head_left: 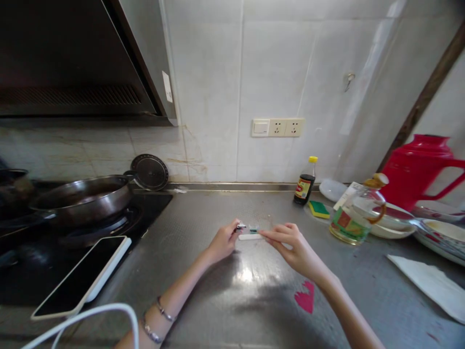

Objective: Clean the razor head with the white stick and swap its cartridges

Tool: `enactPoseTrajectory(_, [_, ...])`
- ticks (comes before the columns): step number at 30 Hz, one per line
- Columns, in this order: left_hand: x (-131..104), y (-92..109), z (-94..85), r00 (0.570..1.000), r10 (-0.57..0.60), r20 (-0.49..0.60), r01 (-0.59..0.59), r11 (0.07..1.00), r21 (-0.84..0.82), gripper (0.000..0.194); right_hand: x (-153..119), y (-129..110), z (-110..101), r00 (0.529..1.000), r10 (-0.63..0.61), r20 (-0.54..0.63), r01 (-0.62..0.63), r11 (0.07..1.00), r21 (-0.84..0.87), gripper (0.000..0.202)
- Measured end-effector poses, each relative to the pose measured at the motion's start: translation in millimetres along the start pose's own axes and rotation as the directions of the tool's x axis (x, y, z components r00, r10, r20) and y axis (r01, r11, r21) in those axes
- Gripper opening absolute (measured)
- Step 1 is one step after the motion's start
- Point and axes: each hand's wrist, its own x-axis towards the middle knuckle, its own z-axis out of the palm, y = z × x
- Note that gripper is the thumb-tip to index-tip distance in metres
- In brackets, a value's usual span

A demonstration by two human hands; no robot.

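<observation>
Over the middle of the metal counter (203, 208), my left hand (224, 241) is closed on a small dark and silver item (240, 226), too small to name. To its right, my right hand (286, 242) has its thumb and fingertips together at the end of a small thin green piece (253, 231). A short white stick-like object (250, 237) lies just below, between the two hands. Whether my right fingertips also touch this white object is hard to tell.
A phone (82, 276) with a white cable (109, 306) and a pan (87, 196) are left. A dark sauce bottle (304, 184), a sponge (318, 209), an oil jug (350, 220), bowls (392, 218), a red thermos (416, 169) and white paper (430, 281) stand or lie right.
</observation>
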Motion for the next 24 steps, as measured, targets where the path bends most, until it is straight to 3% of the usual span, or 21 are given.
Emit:
enactPoseTrajectory(3, [-1, 0, 0.7, 1.000, 0.023, 0.007, -0.023, 0.999, 0.031, 0.009, 1, -2, 2, 0.996, 0.045, -0.080, -0.046, 0.999, -0.020, 0.034])
enactPoseTrajectory(7, [-2, 1, 0.9, 0.999, 0.021, 0.034, -0.022, 0.999, 0.045, 0.014, 4, -8, 9, 1.000, 0.009, 0.000, -0.009, 1.000, -0.022, 0.031])
enactPoseTrajectory(12, [-3, 0, 0.9, 0.999, 0.039, 0.029, -0.041, 0.997, 0.061, 0.012, 1, -10, 14, 0.991, 0.061, -0.120, -0.068, 0.996, -0.053, 0.033])
enactPoseTrajectory(16, [-4, -1, 2.3, 0.995, 0.072, 0.062, -0.078, 0.991, 0.106, 0.016, -3, -11, 16, 0.996, 0.046, -0.076, -0.049, 0.998, -0.031, 0.029])
enactPoseTrajectory(20, [-4, -4, 4.3, 0.997, 0.066, 0.047, -0.071, 0.991, 0.114, 0.012, -11, -10, 23, 0.968, 0.147, -0.202, -0.146, 0.989, 0.018, 0.029])
enactPoseTrajectory(24, [-3, -5, 4.7, 0.993, 0.108, 0.056, -0.115, 0.981, 0.157, 0.014, -21, -11, 32, 0.977, 0.132, -0.166, -0.124, 0.990, 0.061, 0.030])
